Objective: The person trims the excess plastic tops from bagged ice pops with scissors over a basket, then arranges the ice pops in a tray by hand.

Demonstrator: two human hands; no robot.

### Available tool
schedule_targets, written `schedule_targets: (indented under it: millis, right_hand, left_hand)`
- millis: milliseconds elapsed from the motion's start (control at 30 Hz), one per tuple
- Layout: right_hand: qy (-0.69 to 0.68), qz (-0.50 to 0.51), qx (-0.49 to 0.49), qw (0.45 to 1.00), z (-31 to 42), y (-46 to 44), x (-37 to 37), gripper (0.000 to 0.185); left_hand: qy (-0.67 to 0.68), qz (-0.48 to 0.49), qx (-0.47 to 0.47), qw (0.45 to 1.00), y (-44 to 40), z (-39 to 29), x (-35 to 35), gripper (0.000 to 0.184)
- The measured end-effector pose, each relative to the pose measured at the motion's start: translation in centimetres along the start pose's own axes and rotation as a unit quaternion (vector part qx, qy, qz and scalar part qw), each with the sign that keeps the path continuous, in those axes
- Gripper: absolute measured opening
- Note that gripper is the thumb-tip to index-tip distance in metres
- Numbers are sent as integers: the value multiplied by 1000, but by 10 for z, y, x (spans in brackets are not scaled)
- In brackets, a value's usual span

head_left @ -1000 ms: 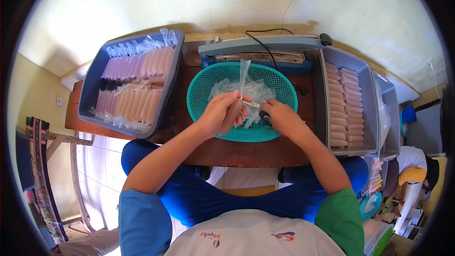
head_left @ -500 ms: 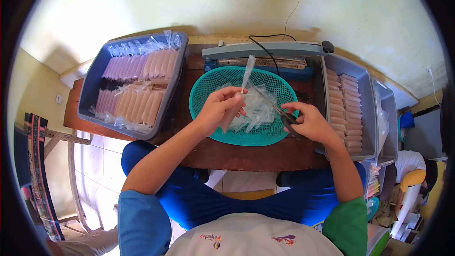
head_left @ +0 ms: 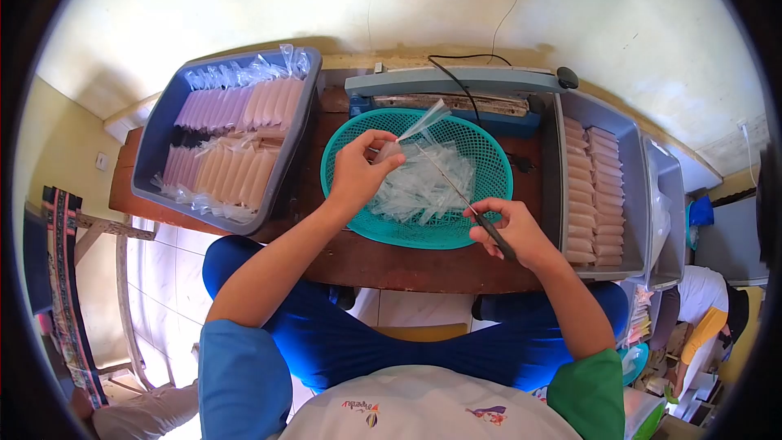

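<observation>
My left hand [head_left: 361, 169] is closed on a slim plastic pouch, its pinkish body mostly hidden by the fingers. The pouch's clear plastic tail [head_left: 429, 118] sticks out to the upper right. Scissors [head_left: 494, 238] with dark handles are held in my right hand [head_left: 521, 232], fingers curled round the handles. Their blades point up and left, with the tips just below the tail and apparently close together. Both hands are over a teal plastic basket [head_left: 336, 210], which holds a heap of clear plastic scraps [head_left: 423, 187].
A grey tub [head_left: 308, 126] of purple and tan filled pouches stands left. On the right, a grey crate [head_left: 631, 163] holds stacked tan pouches. A long bar sealer [head_left: 464, 81] with a black cable lies behind the basket on the brown table [head_left: 391, 269]. Another person [head_left: 705, 310] bends at far right.
My left hand has moved slightly left and up, and the pouch's tail now leans right. The scissors have swung lower, with their blades closer together and my right hand turned.
</observation>
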State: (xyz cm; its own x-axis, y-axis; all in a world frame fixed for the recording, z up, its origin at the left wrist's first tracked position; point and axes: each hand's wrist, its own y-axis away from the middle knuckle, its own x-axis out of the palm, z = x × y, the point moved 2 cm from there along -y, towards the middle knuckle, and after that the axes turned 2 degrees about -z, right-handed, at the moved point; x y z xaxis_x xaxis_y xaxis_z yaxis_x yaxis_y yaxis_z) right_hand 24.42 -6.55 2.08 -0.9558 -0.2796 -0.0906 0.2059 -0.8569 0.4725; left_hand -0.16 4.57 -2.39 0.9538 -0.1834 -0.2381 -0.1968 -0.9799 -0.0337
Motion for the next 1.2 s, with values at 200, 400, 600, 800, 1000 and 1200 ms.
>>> schedule_targets:
  millis: [200, 400, 600, 800, 1000, 1200]
  right_hand:
    - [-57, -2, 2, 998, -2, -1, 10, 45]
    - [-86, 0, 1, 996, -5, -3, 17, 45]
    - [-104, 3, 1, 995, -8, -7, 22, 42]
    - [-108, -8, 4, 994, -10, -8, 25, 41]
    - [-105, -8, -9, 994, -8, -7, 26, 45]
    - [-109, -6, -7, 994, -10, -9, 27, 41]
  left_hand:
    - [-56, -36, 28, 997, 11, -15, 5, 31]
    - [-95, -40, 58, 993, 17, -19, 10, 31]
    - [-100, -37, 120, 987, 22, -20, 13, 30]
    - [-131, -23, 120, 984, 25, -21, 15, 30]
    - [-139, -20, 147, 979, 27, -26, 16, 27]
    - [-139, -13, 162, 977, 27, -22, 16, 26]
